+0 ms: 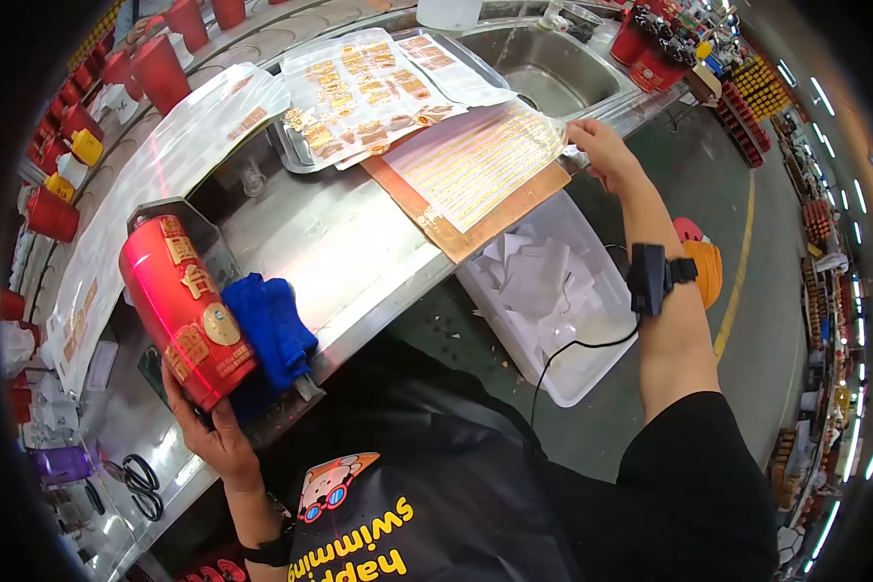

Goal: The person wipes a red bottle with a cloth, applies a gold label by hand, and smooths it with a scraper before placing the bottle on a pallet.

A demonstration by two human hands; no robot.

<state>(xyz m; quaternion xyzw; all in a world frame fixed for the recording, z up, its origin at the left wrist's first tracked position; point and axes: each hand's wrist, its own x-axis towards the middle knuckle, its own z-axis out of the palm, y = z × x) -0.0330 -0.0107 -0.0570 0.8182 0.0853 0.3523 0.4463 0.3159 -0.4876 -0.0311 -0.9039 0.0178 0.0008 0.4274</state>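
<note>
My left hand (215,438) grips the lower end of a red bottle (179,301) with raised gold characters and a round gold emblem. The bottle leans beside a blue cloth (270,328) at the bench edge. At the upper right, my right hand (609,160) has its fingertips pinched at the corner of a sheet with rows of yellow strips (485,160). That sheet lies on a brown board (427,218). Behind it are white sheets with gold decals (364,82) on a metal tray (296,150).
A white bin with paper scraps (553,281) stands below the metal bench (310,242). Black scissors (143,487) lie at the lower left. A sink (553,73) is at the back. Red bottles (160,73) line the far side, where a person's hand (136,31) shows.
</note>
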